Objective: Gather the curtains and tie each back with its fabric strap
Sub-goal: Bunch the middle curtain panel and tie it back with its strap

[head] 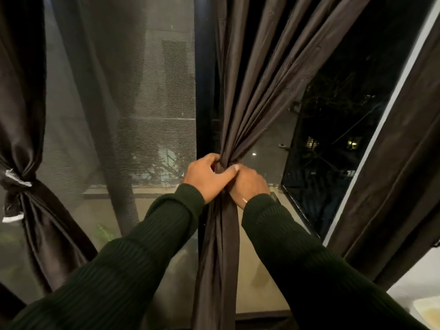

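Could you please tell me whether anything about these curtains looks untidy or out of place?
Mostly fine. The tied left curtain shows white scraps of lining or label poking out around its knot. The middle curtain is merely bunched in both hands, left hand, right hand.

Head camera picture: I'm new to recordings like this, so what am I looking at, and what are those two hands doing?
There is no machine here. A person wears a camera on the head, looking forward and down at a window at night. The left hand and right hand both grip the middle curtain, bunched into a narrow bundle. The left curtain is already tied with its strap. Another curtain hangs loose on the right.
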